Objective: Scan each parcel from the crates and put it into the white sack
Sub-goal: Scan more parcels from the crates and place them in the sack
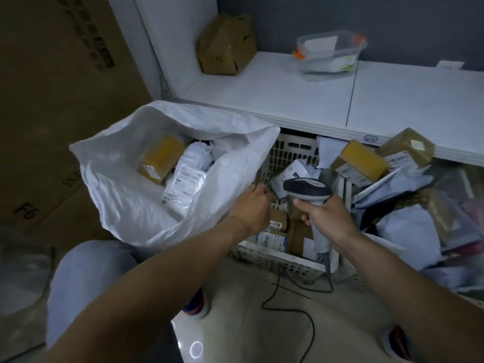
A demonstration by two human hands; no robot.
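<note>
Wrapping right hand [327,216] fingers round scanner [307,189]; curling left hand [251,208] fingers, white sack [117,179] rim at fingertips, grip unclear.

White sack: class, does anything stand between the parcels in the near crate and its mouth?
Nothing visible does. The white sack gapes open right beside the crate; only the left hand sits at its rim.

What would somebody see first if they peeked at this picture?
Probably the big white sack on the left, gaping open with a yellow box and white parcels inside. Next, the right hand in the middle gripping a grey scanner over a white crate, with the left hand beside the sack's edge.
</note>
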